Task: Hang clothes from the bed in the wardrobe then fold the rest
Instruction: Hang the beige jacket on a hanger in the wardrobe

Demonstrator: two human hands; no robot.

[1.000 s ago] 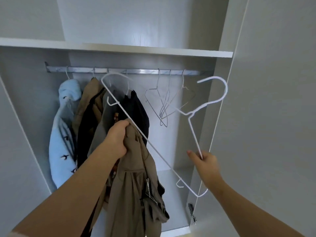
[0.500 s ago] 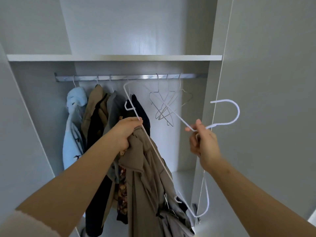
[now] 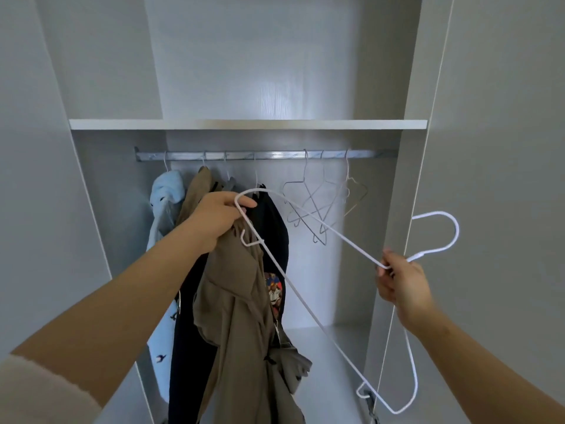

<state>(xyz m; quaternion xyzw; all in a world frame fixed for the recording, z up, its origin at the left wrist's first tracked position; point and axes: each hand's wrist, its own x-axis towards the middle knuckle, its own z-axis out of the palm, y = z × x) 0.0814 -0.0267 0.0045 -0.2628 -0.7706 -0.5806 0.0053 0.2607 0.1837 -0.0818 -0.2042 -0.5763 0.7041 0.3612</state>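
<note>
Reference landmark: the metal rail (image 3: 275, 155) fixed under the wardrobe shelf (image 3: 244, 124).

1. Left hand (image 3: 220, 221): held below the rail, left of its centre. The fingers are curled tight round the bunched top of a khaki garment (image 3: 241, 316), which hangs straight down from the fist, in front of the clothes on the rail.
2. White hanger (image 3: 336, 234): off the rail, held tilted below it. One rounded shoulder end lies across the left fingertips; whether they pinch the wire cannot be told. The hook points out beyond the rail's right end, in front of the wardrobe door (image 3: 504, 148).
3. Right hand (image 3: 400, 283): below the rail's right end. The fingers are closed round the hanger's neck, just under the hook.
4. On the rail, left part: a light blue garment (image 3: 166, 191), a second khaki piece and a dark garment (image 3: 275, 228), each on its own hanger.
5. On the rail, right part: three bare wire hangers (image 3: 324, 206), bunched and overlapping.
</note>
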